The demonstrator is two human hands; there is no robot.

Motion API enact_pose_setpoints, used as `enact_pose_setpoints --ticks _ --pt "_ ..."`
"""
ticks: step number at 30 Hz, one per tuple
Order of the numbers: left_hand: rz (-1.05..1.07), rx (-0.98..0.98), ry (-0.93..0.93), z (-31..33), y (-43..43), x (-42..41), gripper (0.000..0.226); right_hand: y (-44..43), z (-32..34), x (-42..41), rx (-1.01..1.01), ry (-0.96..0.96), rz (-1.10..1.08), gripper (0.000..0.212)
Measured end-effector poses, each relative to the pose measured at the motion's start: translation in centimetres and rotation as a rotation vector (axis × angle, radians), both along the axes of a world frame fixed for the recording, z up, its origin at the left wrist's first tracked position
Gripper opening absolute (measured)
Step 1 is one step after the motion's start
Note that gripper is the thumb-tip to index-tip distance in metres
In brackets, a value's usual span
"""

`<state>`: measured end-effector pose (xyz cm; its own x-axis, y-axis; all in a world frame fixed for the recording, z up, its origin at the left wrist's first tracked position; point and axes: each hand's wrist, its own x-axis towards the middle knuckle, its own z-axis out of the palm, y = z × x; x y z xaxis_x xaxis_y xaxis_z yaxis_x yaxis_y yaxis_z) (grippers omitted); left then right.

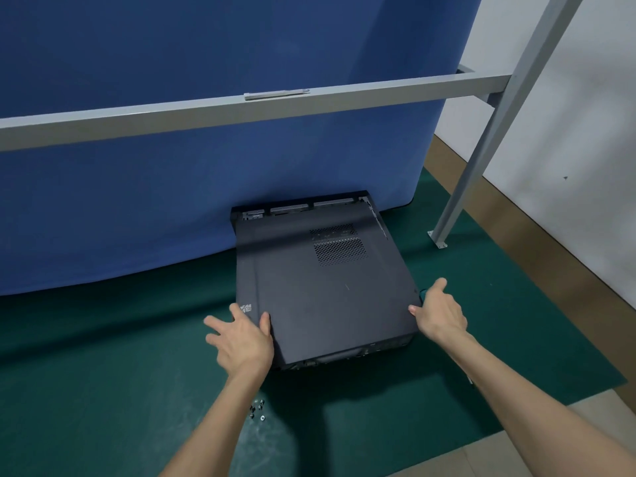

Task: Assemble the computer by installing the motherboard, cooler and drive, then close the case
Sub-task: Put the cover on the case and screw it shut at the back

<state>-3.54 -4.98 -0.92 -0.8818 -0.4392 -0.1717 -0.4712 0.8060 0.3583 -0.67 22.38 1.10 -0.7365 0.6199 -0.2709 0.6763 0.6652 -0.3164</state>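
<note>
A black computer case (395, 342) lies flat on the green mat (103, 390). Its dark side panel (327, 294), with a perforated vent patch, covers the top; the far end of the case shows a strip of open slots beyond the panel's edge. My left hand (241, 339) rests against the panel's near left corner, thumb on top and fingers spread. My right hand (438, 315) presses the panel's right edge near the front, thumb on the rim, fingers straight. The inside of the case is hidden.
Several small screws (257, 407) lie on the mat just in front of the case. A blue cloth backdrop (172, 184) hangs behind, with a grey metal crossbar (241, 110) and a slanted leg (481, 160) at the right. Bare floor shows at the lower right.
</note>
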Motion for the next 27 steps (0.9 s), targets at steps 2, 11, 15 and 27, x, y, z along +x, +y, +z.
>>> enact_pose_setpoints --ticks 2,11,15,27 --pt "-0.048 -0.060 -0.033 0.0 -0.2 -0.3 0.051 0.0 0.0 -0.2 0.003 -0.030 0.004 0.039" --pt "-0.087 -0.095 -0.040 -0.2 -0.4 -0.7 0.053 -0.2 -0.3 0.1 -0.078 -0.015 -0.093 0.033" --pt "-0.032 0.054 0.038 -0.4 -0.4 -0.6 0.052 -0.3 -0.6 0.3 -0.140 0.032 -0.152 0.031" --pt "-0.061 0.131 0.176 -1.5 -0.5 0.1 0.052 -0.2 -1.0 0.3 -0.139 0.132 -0.240 0.043"
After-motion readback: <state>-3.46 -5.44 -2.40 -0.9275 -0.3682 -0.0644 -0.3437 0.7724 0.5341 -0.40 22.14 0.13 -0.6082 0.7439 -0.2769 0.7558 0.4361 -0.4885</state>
